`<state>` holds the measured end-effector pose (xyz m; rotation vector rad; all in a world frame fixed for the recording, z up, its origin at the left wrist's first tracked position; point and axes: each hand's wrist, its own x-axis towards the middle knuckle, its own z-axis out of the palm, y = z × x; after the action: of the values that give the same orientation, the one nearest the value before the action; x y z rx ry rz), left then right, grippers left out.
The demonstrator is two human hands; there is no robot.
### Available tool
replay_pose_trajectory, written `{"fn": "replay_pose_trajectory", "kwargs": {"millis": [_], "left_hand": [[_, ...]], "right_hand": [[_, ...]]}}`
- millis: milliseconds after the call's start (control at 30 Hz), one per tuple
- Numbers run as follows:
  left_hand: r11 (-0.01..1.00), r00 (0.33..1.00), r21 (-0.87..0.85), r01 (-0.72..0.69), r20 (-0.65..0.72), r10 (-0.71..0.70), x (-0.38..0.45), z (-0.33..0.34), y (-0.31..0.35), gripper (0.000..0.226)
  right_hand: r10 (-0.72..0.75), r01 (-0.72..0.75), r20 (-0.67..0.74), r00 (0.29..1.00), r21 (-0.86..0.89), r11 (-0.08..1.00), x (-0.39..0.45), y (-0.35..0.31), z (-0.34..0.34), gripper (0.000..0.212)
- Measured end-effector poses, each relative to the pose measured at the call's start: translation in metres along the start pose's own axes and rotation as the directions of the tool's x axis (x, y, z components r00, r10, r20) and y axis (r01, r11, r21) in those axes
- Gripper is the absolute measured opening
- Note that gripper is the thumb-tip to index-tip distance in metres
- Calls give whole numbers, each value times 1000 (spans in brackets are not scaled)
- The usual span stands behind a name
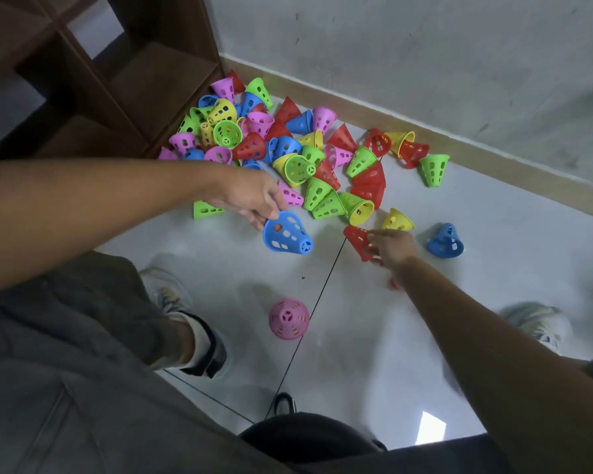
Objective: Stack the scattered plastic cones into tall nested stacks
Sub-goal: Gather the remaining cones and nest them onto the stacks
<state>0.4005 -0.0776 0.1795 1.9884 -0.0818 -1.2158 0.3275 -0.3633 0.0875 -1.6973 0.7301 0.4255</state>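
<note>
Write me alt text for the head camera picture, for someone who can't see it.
A person crouches over a tiled floor, left hand gripping a blue cone and right hand gripping a red cone. Beyond them a pile of colourful perforated cones lies against a wooden shelf and wall. A pink cone stands alone near the feet.

The heap of cones (288,145) lies against the shelf unit (93,80), to its right. Nearer me than the heap, one lone cone (289,318) stands between my shoes (185,323).
</note>
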Motion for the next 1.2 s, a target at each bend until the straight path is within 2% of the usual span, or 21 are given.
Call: {"fn": "replay_pose_trajectory", "kwargs": {"millis": [133,267,367,533,633,767,900,967,1067,1167,1200], "left_hand": [[1000,992,3,-7,127,7,-25,13,-5,16],[999,956,-26,45,292,-36,-29,35,-25,13],[992,943,-73,100,324,-72,-18,54,-45,12],[981,924,-107,161,365,-112,-8,77,-65,9],[980,937,-119,159,330,-112,-3,84,-71,7],[974,962,-151,169,239,-130,3,93,-79,3],[966,948,-177,191,289,-134,-1,96,-81,25],[968,948,-161,193,285,-141,-4,98,-81,22],[966,967,-164,199,191,-166,-3,103,-87,18],[944,965,-209,255,109,-237,-5,106,-93,2],[928,955,-230,292,117,-272,-5,106,-95,9]], "right_hand": [[-45,46,21,999,-52,998,-14,-2,-1,15],[-76,78,59,995,-37,996,-28,-6,2,5],[-91,88,119,989,32,996,-37,-12,3,1],[-89,48,258,962,161,986,-41,-24,-1,12],[-112,49,432,895,154,987,-49,-33,-2,11],[-89,-8,672,736,140,990,-61,-39,-2,28],[-22,-16,794,608,40,999,-68,-36,9,19],[26,2,833,553,-32,999,-70,-31,17,18],[105,21,851,515,-135,991,-71,-22,26,21],[164,31,828,535,-213,976,-69,-14,31,22],[182,39,819,545,-242,970,-69,-11,32,20]]}}
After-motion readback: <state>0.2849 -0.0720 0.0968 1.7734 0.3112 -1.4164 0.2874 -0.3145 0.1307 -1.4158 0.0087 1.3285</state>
